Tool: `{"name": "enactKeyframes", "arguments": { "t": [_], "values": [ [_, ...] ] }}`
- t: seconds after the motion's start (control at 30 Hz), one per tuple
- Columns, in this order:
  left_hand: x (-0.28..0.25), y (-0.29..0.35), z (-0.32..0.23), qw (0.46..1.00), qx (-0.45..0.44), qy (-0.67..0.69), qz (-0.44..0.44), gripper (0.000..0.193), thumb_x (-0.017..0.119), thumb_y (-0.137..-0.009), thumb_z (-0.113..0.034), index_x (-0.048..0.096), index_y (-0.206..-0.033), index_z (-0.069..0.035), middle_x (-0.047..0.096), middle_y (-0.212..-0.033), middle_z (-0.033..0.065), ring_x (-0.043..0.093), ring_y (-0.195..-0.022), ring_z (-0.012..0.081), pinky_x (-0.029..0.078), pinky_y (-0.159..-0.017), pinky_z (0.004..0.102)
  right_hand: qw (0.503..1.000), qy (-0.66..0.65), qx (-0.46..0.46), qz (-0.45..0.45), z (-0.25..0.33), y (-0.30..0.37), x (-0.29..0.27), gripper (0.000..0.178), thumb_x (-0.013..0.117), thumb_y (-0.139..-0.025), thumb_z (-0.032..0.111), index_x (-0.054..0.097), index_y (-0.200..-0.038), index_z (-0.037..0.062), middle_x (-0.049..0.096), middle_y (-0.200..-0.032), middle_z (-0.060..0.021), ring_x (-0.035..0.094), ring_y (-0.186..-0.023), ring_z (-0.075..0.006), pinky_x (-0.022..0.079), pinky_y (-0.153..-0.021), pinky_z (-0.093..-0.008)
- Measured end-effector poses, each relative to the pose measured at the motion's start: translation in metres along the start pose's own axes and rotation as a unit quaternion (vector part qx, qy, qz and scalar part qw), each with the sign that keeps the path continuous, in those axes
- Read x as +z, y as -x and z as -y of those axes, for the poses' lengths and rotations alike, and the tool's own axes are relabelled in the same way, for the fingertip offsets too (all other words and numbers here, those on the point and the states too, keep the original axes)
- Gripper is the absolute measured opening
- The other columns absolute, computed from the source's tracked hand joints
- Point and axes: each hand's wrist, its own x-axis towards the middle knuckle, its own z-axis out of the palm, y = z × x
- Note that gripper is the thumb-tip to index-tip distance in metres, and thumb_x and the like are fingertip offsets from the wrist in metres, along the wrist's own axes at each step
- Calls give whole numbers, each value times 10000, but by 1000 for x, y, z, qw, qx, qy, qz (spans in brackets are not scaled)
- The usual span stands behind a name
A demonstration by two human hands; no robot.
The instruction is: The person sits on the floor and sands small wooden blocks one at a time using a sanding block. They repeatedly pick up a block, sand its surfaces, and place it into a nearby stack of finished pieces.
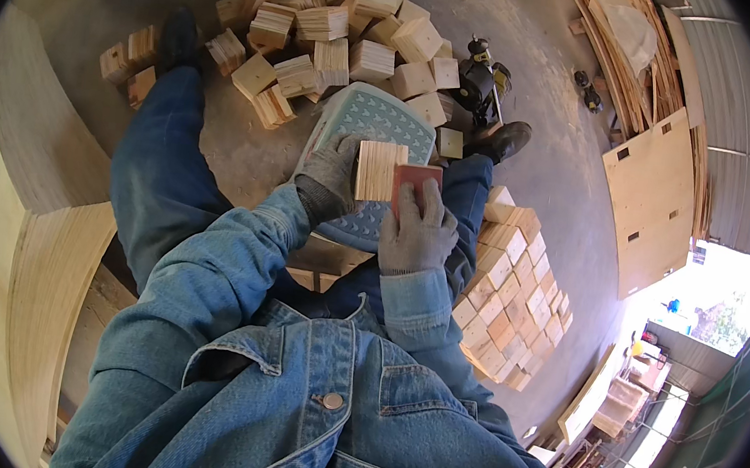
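Note:
In front of me, my gloved left hand [330, 174] grips a squared plywood block [380, 171] by its left side, with the layered edge facing up. My gloved right hand [420, 237] is closed on a flat reddish-brown sanding block [418, 176]. The sanding block lies against the right side of the plywood block; its underside is hidden. Both hands are above a teal plastic stool [379, 111] with a raised pattern, which stands between my legs.
Beyond the stool lies a loose heap of plywood blocks [330, 58]. A neat stack of blocks [515, 290] stands by my right leg. A black power tool [477, 88] rests near my right shoe, another tool [588, 90] farther right. Plywood sheets [648, 203] lean at right; thick panels [51, 273] rise at left.

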Motion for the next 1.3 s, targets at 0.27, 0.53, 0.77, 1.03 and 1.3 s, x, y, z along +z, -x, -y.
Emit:
{"name": "enactKeyframes", "arguments": {
  "t": [0.27, 0.53, 0.77, 1.03, 1.3],
  "values": [
    [10, 0, 4, 996, -57, 73, -14, 1090, 979, -604, -305, 422, -1521, -119, 508, -1466, 197, 559, -1313, 430, 523, -1101, 514, 999, 23, 11, 41, 13, -108, -1, 552, 677, -933, 341, 616, -1471, 239, 439, -1595, -91, 528, -1286, -470, 462, -1042, -600],
    [37, -4, 28, 996, 66, -14, -53, 1030, 952, -600, -316, 460, -1475, -83, 528, -1404, 176, 501, -1325, 403, 465, -1139, 487, 999, -10, 22, 26, 13, -93, -11, 558, 708, -894, 368, 654, -1438, 257, 488, -1594, -80, 567, -1254, -474, 475, -1055, -593],
    [8, 2, 5, 1000, 19, -2, -24, 929, 904, -633, -335, 501, -1419, -46, 549, -1347, 190, 522, -1287, 406, 463, -1115, 489, 997, -67, 8, -22, -7, 10, -1, 549, 755, -870, 338, 688, -1397, 197, 494, -1554, -119, 559, -1257, -484, 486, -1017, -613],
    [6, 4, 5, 999, 2, 39, 3, 1016, 928, -645, -361, 450, -1494, -73, 525, -1427, 203, 484, -1365, 419, 455, -1175, 476, 989, -124, -36, -69, -9, 4, 11, 512, 747, -868, 312, 711, -1366, 198, 538, -1532, -120, 588, -1240, -459, 488, -1014, -594],
    [7, 1, 1, 995, 30, 78, -50, 939, 926, -619, -295, 472, -1406, -57, 564, -1274, 174, 576, -1173, 391, 503, -1058, 473, 997, -80, -17, -13, 3, -119, 17, 548, 721, -871, 323, 677, -1407, 216, 550, -1548, -133, 593, -1307, -411, 445, -1123, -539]
  ]
}}
